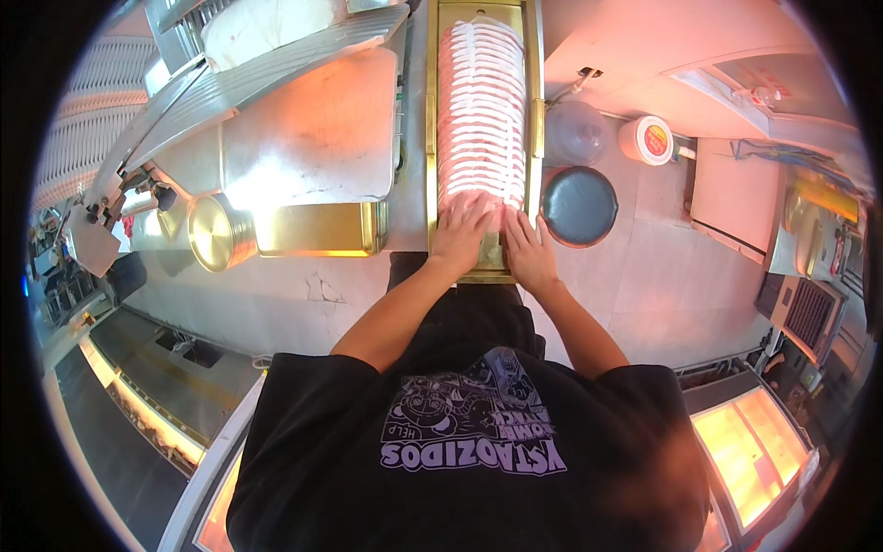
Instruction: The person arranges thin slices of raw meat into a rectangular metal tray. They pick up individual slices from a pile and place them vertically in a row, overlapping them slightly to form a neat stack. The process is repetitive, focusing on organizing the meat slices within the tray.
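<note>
A long gold-coloured metal tray (432,138) lies lengthwise before me, its near end close to my waist. Overlapping thin slices of pink meat with white fat edges (481,103) fill most of its length in one row. My left hand (463,231) rests with spread fingers on the nearest slices. Beside it, my right hand (530,241) touches the right part of the near slices and the tray's right side, fingers extended. Whether either hand pinches a slice cannot be told. Part of the tray's bare floor shows between the hands.
At the left stands a metal meat slicer (310,131), with stacked gold trays (314,231) and round gold pans (210,232) beside it. On the floor at the right are a dark round lid or pan (579,205), a translucent bottle (578,132) and a white tub (646,140).
</note>
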Demonstrator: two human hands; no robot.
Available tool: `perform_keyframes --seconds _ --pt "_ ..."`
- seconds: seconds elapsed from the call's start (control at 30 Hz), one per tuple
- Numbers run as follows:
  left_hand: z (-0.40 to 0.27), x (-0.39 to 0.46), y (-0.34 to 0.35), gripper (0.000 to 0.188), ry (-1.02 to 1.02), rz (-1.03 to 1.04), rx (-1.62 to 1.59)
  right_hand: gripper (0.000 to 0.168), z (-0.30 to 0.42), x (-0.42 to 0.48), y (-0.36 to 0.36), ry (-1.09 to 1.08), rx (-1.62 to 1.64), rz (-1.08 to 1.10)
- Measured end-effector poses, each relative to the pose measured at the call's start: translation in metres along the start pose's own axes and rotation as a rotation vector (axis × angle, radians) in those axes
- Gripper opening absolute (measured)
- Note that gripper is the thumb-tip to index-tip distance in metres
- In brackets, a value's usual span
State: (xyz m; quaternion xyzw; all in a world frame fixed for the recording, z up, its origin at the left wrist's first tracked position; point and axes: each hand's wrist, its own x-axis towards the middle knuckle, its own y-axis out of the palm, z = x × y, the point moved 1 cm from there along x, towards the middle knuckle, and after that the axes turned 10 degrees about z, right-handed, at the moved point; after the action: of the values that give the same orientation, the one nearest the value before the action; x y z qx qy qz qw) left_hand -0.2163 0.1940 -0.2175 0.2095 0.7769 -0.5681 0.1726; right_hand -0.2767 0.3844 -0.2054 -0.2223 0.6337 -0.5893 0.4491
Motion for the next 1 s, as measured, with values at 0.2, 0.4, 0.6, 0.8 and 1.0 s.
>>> perform_keyframes --seconds 0.2,0.4,0.6,0.8,1.0 --pt "-0.002 0.002 -0.002 0.071 0.006 0.036 0.008 0.051 0.008 0.001 0.006 0.106 0.003 0.048" --pt "-0.009 0.007 -0.009 0.075 -0.017 0.185 0.038 0.053 0.013 0.004 0.013 0.13 -0.072 0.143" --pt "-0.001 -0.001 -0.026 0.07 0.056 0.076 -0.058 0.045 0.021 0.023 -0.013 0.123 0.243 0.053" --pt "0.025 -0.089 -0.054 0.049 0.073 0.023 -0.522 0.014 0.052 0.154 -0.089 0.156 1.022 -0.273" --pt "0.081 -0.246 0.019 0.04 -0.371 -0.087 -0.963 0.033 0.07 0.279 -0.098 0.213 1.029 0.032"
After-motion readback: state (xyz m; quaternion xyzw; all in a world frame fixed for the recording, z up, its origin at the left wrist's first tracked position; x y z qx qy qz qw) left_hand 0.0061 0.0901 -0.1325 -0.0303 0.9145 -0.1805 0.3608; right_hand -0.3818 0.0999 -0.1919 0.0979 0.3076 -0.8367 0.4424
